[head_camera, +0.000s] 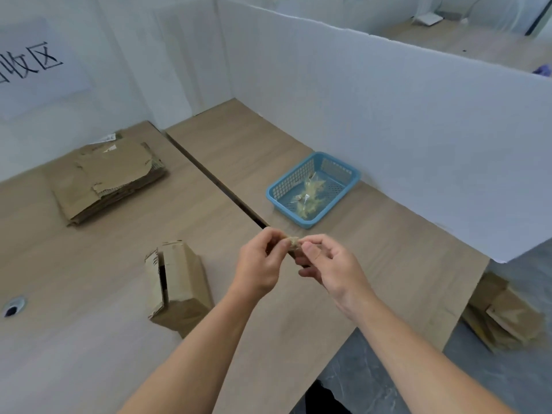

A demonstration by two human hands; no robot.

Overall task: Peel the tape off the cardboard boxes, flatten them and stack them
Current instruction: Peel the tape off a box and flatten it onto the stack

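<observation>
My left hand (260, 264) and my right hand (324, 265) meet above the wooden table (89, 339), both pinching a small crumpled wad of peeled tape (293, 242) between their fingertips. A brown cardboard box (179, 286) with an open, torn end lies on the table to the left of my left hand, untouched. A stack of flattened cardboard boxes (109, 182) rests at the back left of the table.
A blue plastic basket (277, 194) holding crumpled tape strips stands just beyond my hands, near the white partition (388, 115). More cardboard boxes (504, 315) lie on the floor at the right. A cable hole (13, 307) sits at the table's left edge.
</observation>
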